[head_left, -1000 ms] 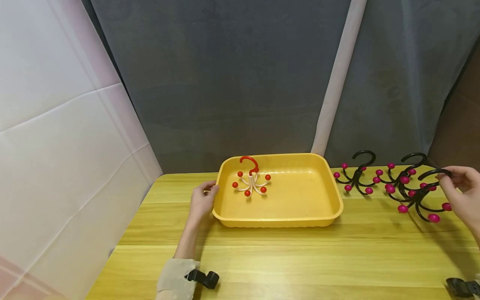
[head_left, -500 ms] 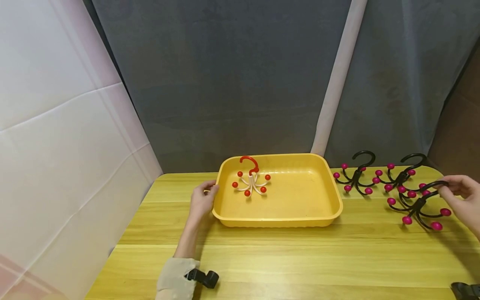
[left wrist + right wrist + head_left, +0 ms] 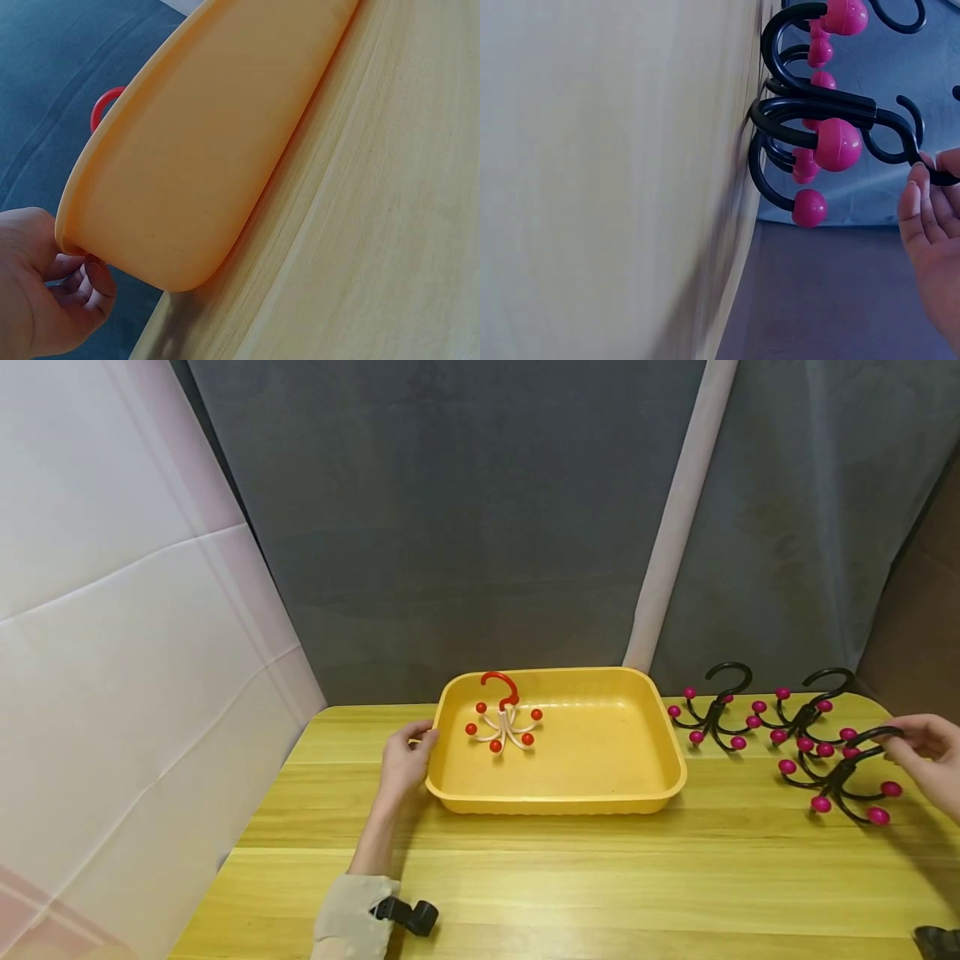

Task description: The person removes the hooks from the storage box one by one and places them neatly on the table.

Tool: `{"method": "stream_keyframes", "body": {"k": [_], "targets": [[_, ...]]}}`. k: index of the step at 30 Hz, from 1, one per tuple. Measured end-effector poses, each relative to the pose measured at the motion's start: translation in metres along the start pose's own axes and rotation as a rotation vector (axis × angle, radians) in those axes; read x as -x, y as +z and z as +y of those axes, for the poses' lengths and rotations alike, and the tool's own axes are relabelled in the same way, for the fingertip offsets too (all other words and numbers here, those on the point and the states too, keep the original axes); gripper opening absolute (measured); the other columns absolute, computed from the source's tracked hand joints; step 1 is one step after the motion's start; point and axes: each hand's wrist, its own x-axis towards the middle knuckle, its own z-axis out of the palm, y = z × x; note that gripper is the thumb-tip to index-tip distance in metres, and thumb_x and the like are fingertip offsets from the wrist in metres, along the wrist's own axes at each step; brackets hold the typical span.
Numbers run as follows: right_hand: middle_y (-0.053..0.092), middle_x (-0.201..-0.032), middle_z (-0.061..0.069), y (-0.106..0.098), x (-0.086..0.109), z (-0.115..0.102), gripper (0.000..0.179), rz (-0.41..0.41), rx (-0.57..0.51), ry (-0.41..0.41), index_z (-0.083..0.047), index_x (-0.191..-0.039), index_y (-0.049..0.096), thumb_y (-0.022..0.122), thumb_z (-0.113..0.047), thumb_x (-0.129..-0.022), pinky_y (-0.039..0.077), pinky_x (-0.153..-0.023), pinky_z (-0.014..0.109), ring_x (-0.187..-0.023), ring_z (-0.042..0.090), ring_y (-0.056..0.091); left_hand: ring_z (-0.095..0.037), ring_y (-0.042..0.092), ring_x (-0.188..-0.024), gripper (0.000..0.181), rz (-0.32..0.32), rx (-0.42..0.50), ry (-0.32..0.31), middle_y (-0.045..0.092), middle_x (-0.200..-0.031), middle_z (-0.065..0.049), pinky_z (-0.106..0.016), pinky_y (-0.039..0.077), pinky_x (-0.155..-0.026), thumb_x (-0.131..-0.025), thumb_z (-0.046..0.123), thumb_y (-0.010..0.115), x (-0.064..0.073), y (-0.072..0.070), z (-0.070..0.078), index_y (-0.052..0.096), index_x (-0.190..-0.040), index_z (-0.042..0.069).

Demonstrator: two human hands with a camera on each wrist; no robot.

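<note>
- Desk [image 3: 525, 893], wooden.
- Yellow tray [image 3: 592, 752]; left hand [image 3: 405, 760] has fingers clamped on its rim [image 3: 555, 799], nine o'clock.
- Held black hanger [image 3: 843, 769], tray's three o'clock; right hand [image 3: 930, 757] pinches its hook [image 3: 905, 132].
- Second black hanger [image 3: 805, 717], its eleven; third black hanger [image 3: 713, 715], its ten o'clock.
- Red-white hanger [image 3: 504, 720] inside tray, toward ten.

Left forearm [image 3: 374, 837] stretched forward, left grip [image 3: 406, 762] with curled fingers [image 3: 100, 285], right grip [image 3: 930, 758] pinching at far right
</note>
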Motion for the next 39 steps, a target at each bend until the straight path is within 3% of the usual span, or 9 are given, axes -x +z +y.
{"method": "stream_keyframes", "body": {"k": [7, 11, 17, 19, 26, 33, 39], "targets": [[0.064, -0.088, -0.029, -0.002, 0.0, -0.011, 0.035, -0.013, 0.031, -0.008, -0.018, -0.107, 0.07, 0.058, 0.011, -0.092, 0.043, -0.06, 0.005, -0.064, -0.01, 0.059, -0.034, 0.063, -0.092, 0.029, 0.002, -0.001, -0.001, 0.064, -0.103, -0.021, -0.019, 0.048, -0.066, -0.1, 0.009, 0.061, 0.0, 0.0, 0.0, 0.067, -0.122, -0.009], [0.062, -0.091, -0.034, 0.0, 0.001, -0.028, 0.045, 0.015, 0.056, -0.008, -0.033, -0.109, 0.068, 0.058, 0.009, -0.094, 0.041, -0.059, 0.004, -0.064, -0.013, 0.057, -0.033, 0.063, -0.092, 0.029, 0.004, -0.004, 0.0, 0.064, -0.103, -0.021, -0.019, 0.048, -0.066, -0.1, 0.01, 0.061, -0.001, 0.001, 0.0, 0.067, -0.122, -0.008], [0.058, -0.087, -0.036, 0.011, 0.001, -0.108, 0.055, 0.01, 0.075, 0.024, -0.043, -0.105, 0.06, 0.051, 0.01, -0.094, 0.038, -0.057, 0.003, -0.063, -0.015, 0.052, -0.032, 0.062, -0.092, 0.029, 0.001, 0.001, -0.005, 0.063, -0.105, -0.022, -0.018, 0.048, -0.066, -0.1, 0.01, 0.061, -0.002, 0.001, -0.001, 0.067, -0.123, -0.007], [0.056, -0.087, -0.037, 0.012, 0.0, -0.126, 0.054, 0.013, 0.092, 0.027, -0.045, -0.105, 0.057, 0.05, 0.008, -0.095, 0.037, -0.058, 0.002, -0.063, -0.015, 0.05, -0.031, 0.062, -0.092, 0.03, 0.0, 0.002, -0.009, 0.063, -0.106, -0.021, -0.018, 0.048, -0.066, -0.1, 0.011, 0.061, -0.001, 0.001, 0.0, 0.067, -0.123, -0.007], [0.055, -0.092, -0.039, 0.014, -0.005, -0.141, 0.047, 0.059, 0.13, 0.023, -0.046, -0.103, 0.056, 0.051, 0.001, -0.099, 0.035, -0.059, 0.001, -0.065, -0.017, 0.048, -0.029, 0.062, -0.09, 0.028, 0.008, -0.002, -0.01, 0.062, -0.105, -0.02, -0.019, 0.049, -0.066, -0.1, 0.01, 0.061, -0.001, 0.001, -0.001, 0.068, -0.122, -0.006], [0.055, -0.087, -0.037, 0.02, -0.011, -0.155, 0.049, 0.036, 0.132, 0.027, -0.046, -0.104, 0.057, 0.051, 0.002, -0.099, 0.034, -0.059, 0.002, -0.066, -0.017, 0.05, -0.03, 0.062, -0.091, 0.029, 0.004, -0.001, -0.006, 0.062, -0.106, -0.021, -0.018, 0.048, -0.065, -0.1, 0.01, 0.061, 0.0, 0.001, -0.001, 0.067, -0.122, -0.007], [0.058, -0.093, -0.031, 0.027, -0.015, -0.166, 0.05, -0.002, 0.079, -0.006, -0.038, -0.106, 0.062, 0.054, 0.01, -0.096, 0.037, -0.064, 0.002, -0.07, -0.013, 0.052, -0.029, 0.063, -0.09, 0.029, 0.002, -0.009, -0.012, 0.063, -0.106, -0.02, -0.019, 0.049, -0.066, -0.1, 0.011, 0.061, 0.0, 0.0, -0.001, 0.068, -0.123, -0.006]]}}
